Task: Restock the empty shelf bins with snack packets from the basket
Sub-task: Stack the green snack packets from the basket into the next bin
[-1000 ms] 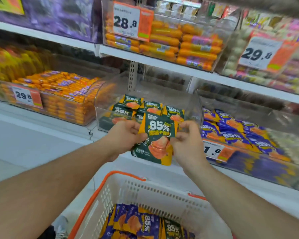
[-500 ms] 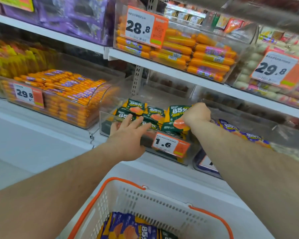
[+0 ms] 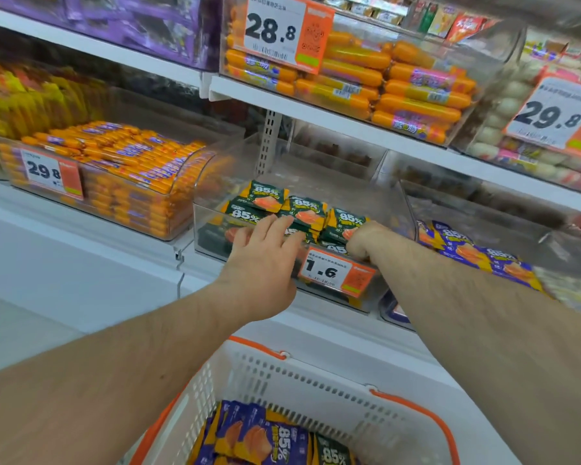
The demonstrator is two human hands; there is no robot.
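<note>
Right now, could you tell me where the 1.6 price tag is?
Centre of the head view: the 1.6 price tag hangs on the front of the clear bin, between both hands.

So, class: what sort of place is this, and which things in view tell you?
Most likely a shop's snack aisle. White shelves carry clear bins of packets, price tags hang on the bin fronts, and a basket sits below.

Both bare forearms reach up toward twelve o'clock. The left hand (image 3: 262,260) spreads flat, fingers straight and fanned toward one o'clock. The right hand (image 3: 361,238) is curled, knuckles bent downward at its wrist.
</note>
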